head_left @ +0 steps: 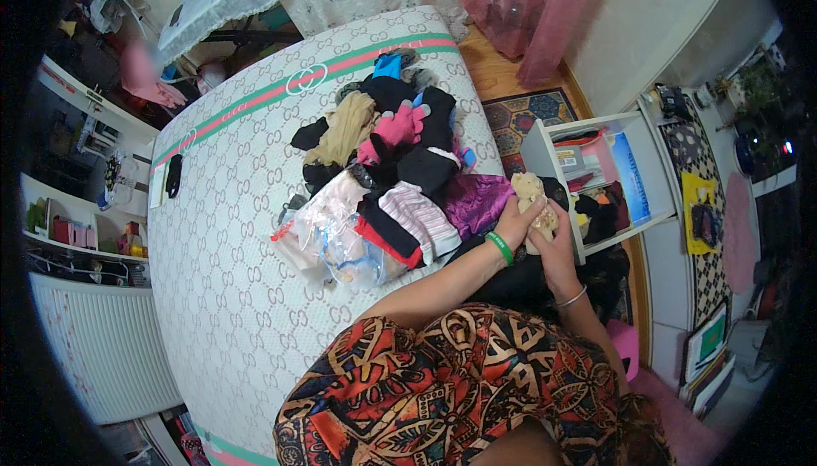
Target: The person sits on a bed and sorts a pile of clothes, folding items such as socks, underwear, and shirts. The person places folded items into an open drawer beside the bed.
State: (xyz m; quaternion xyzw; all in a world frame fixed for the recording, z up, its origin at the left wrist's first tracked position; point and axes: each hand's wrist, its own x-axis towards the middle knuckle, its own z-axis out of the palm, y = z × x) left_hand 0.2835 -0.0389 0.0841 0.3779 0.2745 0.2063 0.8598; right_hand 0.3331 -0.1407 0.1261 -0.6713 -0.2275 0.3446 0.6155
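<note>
My left hand (518,218) and my right hand (554,248) are together, both holding a small beige textured piece (527,188), perhaps lace or plush; its exact kind is unclear. A green wristband (500,249) circles my left wrist and a silver-coloured bangle (572,296) my right. Just left of my hands lies purple satiny fabric (475,201), at the edge of a heap of clothing. In that heap are a striped knit piece (418,217), pink gloves (397,129), beige sheer hosiery (344,131) and a clear plastic bag (348,246). Beside my right hand stands a pulled-out drawer (616,240) holding dark fabric (600,217).
The heap rests on a white patterned mattress (242,262). Also in the drawer is a blue printed box (629,175). A patterned rug (530,115) covers wooden flooring beyond it. A white radiator (102,345) stands at left, and a pink stool (622,345) is low at right.
</note>
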